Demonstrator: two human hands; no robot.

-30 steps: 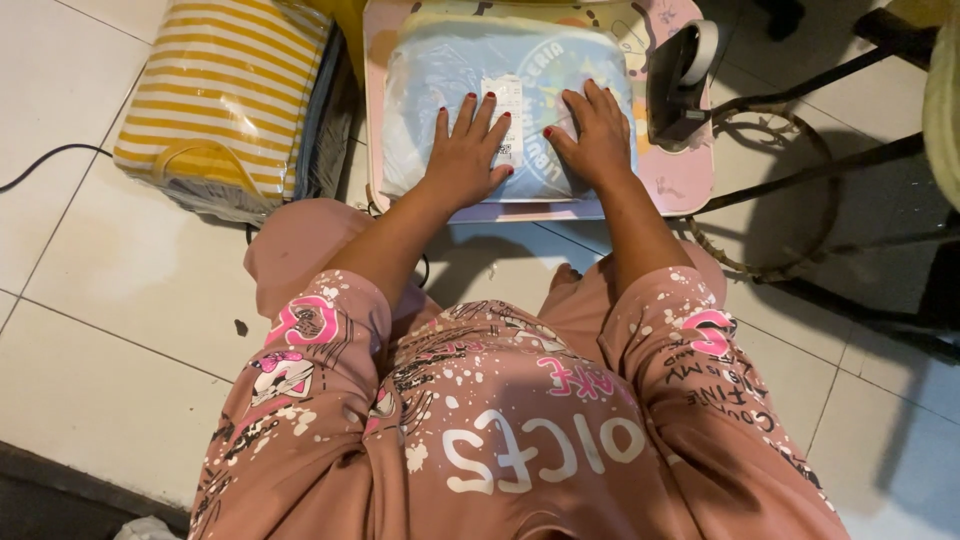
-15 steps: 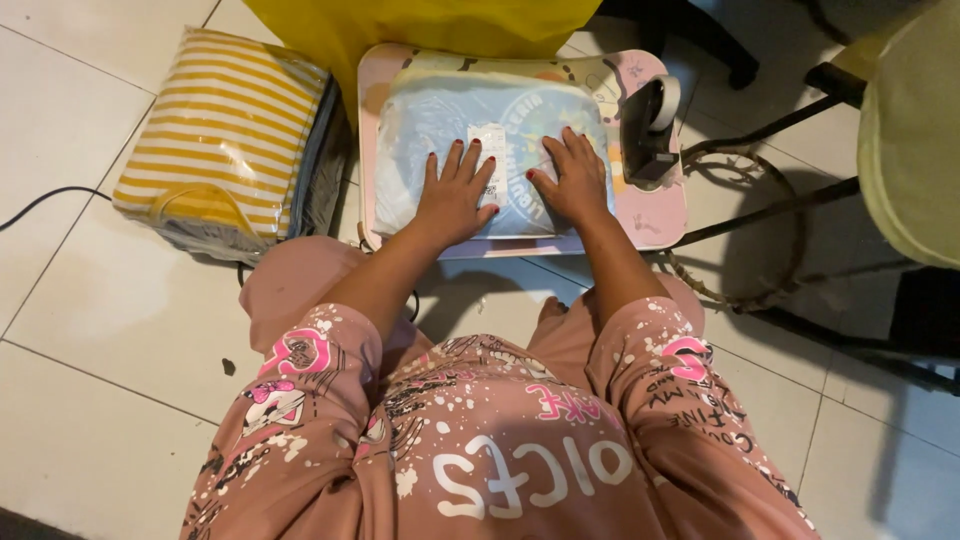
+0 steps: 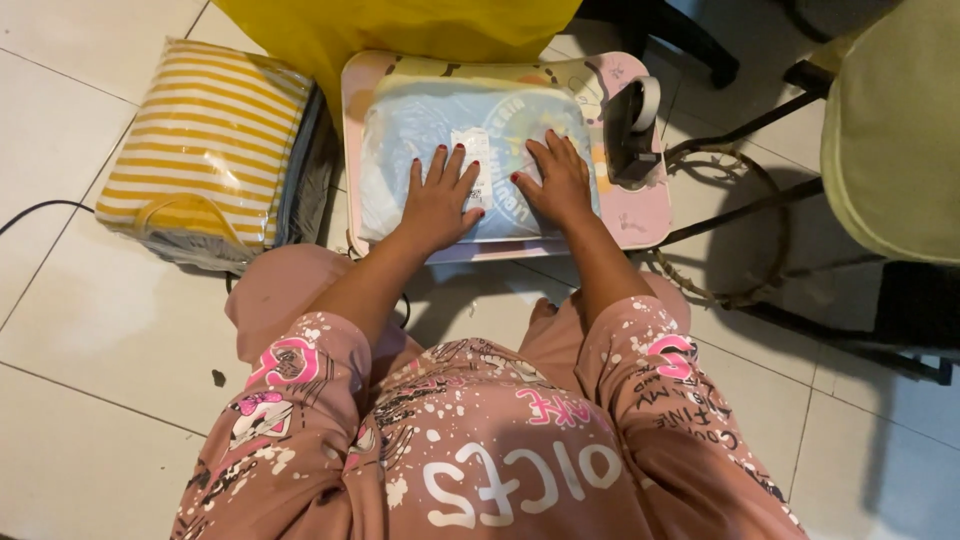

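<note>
Leftmost, at about ten o'clock from the hands, a yellow-striped bag (image 3: 205, 150) lies on the tiled floor (image 3: 90, 330). Next, the left hand (image 3: 438, 200) lies open, fingers spread, flat on a clear plastic packet (image 3: 470, 160) of light blue cloth. The packet rests on a small pink table (image 3: 640, 215) at twelve o'clock. Beside it the right hand (image 3: 553, 182) presses flat and open too. At two o'clock stands a tape dispenser (image 3: 632, 125).
</note>
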